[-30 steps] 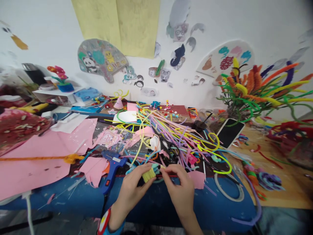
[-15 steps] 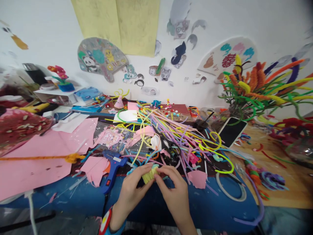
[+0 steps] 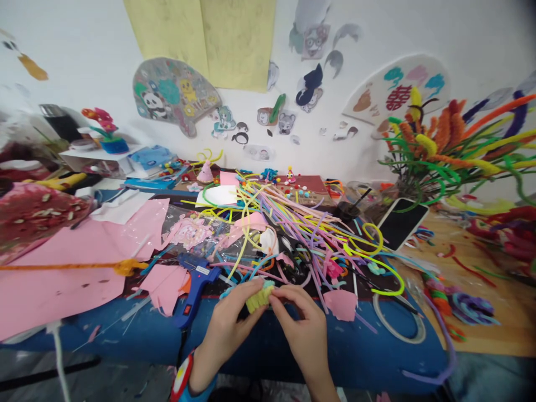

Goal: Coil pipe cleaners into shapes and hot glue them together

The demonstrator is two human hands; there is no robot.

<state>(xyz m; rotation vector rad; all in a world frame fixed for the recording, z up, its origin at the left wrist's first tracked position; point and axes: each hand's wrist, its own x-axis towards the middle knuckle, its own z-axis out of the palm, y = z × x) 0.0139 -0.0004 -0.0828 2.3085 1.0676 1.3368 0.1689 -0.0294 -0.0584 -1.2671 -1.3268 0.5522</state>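
Note:
My left hand (image 3: 228,326) and my right hand (image 3: 302,329) meet at the near edge of the table, both pinched on a small fuzzy piece made of yellow and teal pipe cleaner (image 3: 258,296). The left thumb and fingers close on its left side, the right fingertips on its right end. A colourful band sits on my left wrist. Just beyond the hands lies a big tangle of pastel pipe cleaners (image 3: 301,229). A blue glue gun (image 3: 193,287) lies to the left of my left hand.
Pink paper sheets (image 3: 62,268) cover the left of the blue table top. A white ring (image 3: 397,321) and a phone (image 3: 402,223) lie to the right. A vase of fuzzy stems (image 3: 439,151) stands at the far right. Black scissors (image 3: 295,257) rest among the pipe cleaners.
My right fingertips have moved left, closer onto the fuzzy piece. The view has shifted slightly, with both hands still holding the piece.

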